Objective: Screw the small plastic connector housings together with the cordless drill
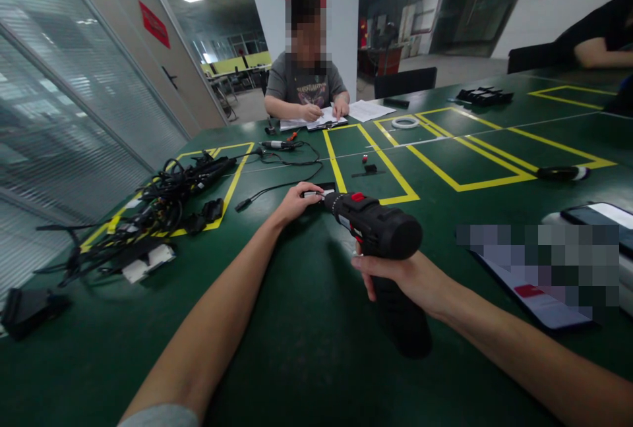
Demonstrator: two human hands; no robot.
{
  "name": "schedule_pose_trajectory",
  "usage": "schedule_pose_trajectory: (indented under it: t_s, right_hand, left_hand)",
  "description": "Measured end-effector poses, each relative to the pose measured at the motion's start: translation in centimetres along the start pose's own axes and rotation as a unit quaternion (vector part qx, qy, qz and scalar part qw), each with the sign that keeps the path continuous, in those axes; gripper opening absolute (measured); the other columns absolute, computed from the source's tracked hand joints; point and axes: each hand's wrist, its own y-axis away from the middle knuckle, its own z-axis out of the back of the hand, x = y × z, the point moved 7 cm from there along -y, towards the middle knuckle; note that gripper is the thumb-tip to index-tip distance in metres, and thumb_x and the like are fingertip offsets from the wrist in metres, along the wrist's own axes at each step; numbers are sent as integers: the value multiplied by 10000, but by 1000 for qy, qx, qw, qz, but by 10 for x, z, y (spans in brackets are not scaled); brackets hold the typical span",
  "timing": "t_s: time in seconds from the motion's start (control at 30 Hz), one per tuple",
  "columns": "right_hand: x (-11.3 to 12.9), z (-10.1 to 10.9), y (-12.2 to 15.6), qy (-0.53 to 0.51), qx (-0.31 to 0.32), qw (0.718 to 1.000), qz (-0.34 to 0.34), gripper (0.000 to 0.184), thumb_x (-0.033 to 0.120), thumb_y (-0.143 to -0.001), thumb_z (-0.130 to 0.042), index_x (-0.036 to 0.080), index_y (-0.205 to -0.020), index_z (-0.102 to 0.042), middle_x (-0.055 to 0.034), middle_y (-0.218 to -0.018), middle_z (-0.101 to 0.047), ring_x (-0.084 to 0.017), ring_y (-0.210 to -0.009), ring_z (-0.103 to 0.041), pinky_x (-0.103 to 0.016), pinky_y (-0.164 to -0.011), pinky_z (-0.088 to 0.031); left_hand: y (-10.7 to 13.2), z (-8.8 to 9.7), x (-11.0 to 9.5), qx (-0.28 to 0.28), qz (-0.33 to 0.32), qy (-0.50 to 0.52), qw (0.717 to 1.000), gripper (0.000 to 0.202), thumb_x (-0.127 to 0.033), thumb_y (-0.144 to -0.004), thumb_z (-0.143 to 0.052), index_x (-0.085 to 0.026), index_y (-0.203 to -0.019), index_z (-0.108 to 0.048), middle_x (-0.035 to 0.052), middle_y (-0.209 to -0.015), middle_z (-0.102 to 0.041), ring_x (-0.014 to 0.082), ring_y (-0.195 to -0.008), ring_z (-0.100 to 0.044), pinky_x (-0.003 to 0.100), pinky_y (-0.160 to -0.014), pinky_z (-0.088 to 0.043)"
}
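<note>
So the person's right hand [418, 275] is wrapped round the handle of a black drill [390, 232], nose right by a small dark piece [325, 186] on the green tabletop [277, 335]. Left hand [295, 201] has curled fingers at that piece, can't tell if it's actually gripping. Cable tangle [173, 193] off left, tape roll [405, 122] farther out.

Green table [287, 361]: tangled black cables [171, 193] left; white ring-shaped roll [405, 127] far, right of white paper sheets [370, 110]; black rod-shaped tool [562, 173] right. Black pistol-shaped drill [383, 226] above table, between cables and tool.
</note>
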Motion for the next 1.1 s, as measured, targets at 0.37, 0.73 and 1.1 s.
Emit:
schedule_pose_trajectory:
  t_s: [0.37, 0.73, 1.1]
  right_hand:
    - [5, -1, 2, 2, -7, 1000, -20, 243, 408, -823, -723, 199, -857, -605, 11, -621, -615, -164, -536, -594, -351, -628, -460]
    - [6, -2, 3, 8, -2, 1000, -20, 253, 407, -819, -732, 198, -879, -603, 14, -628, -619, -165, -542, -602, -350, -631, -468]
    - [3, -1, 3, 8, -10, 1000, -26, 243, 380, -813, -718, 196, -914, -598, 21, -611, -620, -168, -532, -601, -354, -630, -456]
  left_hand:
    - [1, 0, -3, 3, 1, -4, 1000, 303, -347, -730, -682, -193, -977, -764, 74, -1093, -683, 255, -1038, -610, 415, -995, -465]
    - [3, 0, -7, 7, -2, -7, 1000, 293, -362, -753, -672, -207, -987, -756, 68, -1124, -684, 260, -1084, -599, 428, -1038, -439]
    - [2, 0, -6, 9, -7, -9, 1000, 291, -359, -753, -671, -199, -981, -756, 66, -1108, -689, 256, -1086, -599, 415, -1038, -438]
